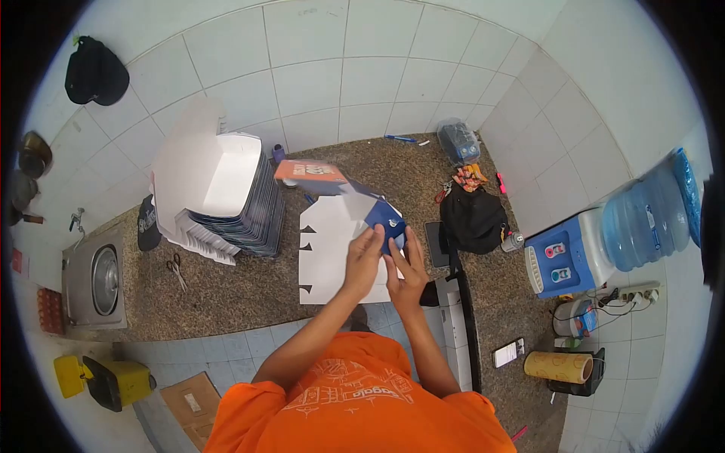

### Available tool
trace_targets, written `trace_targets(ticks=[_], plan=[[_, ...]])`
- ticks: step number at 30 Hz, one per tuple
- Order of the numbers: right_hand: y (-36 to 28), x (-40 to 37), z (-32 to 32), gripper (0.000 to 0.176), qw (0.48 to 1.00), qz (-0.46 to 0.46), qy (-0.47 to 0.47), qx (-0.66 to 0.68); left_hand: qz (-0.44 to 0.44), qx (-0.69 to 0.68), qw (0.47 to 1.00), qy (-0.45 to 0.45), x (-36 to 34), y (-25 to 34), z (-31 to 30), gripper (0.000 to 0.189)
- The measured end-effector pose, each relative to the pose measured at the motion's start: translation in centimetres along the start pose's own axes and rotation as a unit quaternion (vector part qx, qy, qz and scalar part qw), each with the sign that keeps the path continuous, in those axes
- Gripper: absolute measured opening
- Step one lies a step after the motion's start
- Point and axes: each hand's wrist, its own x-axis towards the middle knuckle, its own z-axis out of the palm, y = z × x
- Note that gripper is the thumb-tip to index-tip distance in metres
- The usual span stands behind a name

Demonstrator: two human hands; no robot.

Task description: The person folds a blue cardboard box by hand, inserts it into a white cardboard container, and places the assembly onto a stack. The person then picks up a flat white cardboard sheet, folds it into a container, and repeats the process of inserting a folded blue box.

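Note:
Both hands hold a printed card piece (387, 218), dark blue near the fingers, with an orange part stretching up to the left, somewhat blurred. My left hand (364, 260) grips its lower left edge. Close beside it, my right hand (408, 270) has its fingers closed on the blue part. Beneath the hands lies a flat white card sheet (325, 257) with dark notches along its left edge. To the left stands a tall stack of folded card trays (249, 204), white inside and dark outside, with white flat sheets (180, 174) leaning beside it.
Scissors (177, 272) and a dark cap (148, 224) lie left of the stack, near the sink (106, 279). A black bag (474, 219), small packets (470, 177) and a water dispenser (574, 253) are on the right. A phone (509, 352) lies on the right counter.

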Motion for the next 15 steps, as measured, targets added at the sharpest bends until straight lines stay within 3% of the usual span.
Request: trace_targets(ticks=[3,4,5,9,11,12,13,15], plan=[[-0.9,0.2,1.1,0.033,0.996,0.048,0.065,0.021,-0.02,0.057,0.998,-0.029,-0.4,0.5,-0.4,0.034],[-1.0,0.2,1.1,0.033,0.988,0.101,0.09,0.07,-0.016,-0.029,0.999,-0.026,-0.4,1.2,0.3,0.034],[-1.1,0.1,1.1,0.033,0.974,0.154,0.114,0.119,-0.015,-0.029,0.999,-0.024,-0.7,1.5,0.4,0.034],[-1.1,0.2,1.2,0.031,0.962,0.161,0.152,0.16,-0.005,-0.034,0.999,-0.005,-1.6,0.8,0.1,0.033],[-0.4,-0.1,1.5,0.029,0.993,0.015,0.113,0.024,0.028,0.018,0.998,-0.046,-2.0,-0.3,-0.7,0.032],[-1.2,0.1,1.5,0.028,0.992,0.047,0.113,0.043,0.03,0.111,0.992,-0.05,-2.4,0.1,-0.6,0.03],[-0.8,-0.1,1.5,0.028,0.992,0.045,0.111,0.043,0.032,0.11,0.992,-0.048,-2.5,0.4,-0.3,0.03],[0.3,-0.8,1.8,0.024,0.98,0.096,0.083,0.152,0.152,0.303,0.941,0.005,-2.6,1.3,0.4,0.033]])
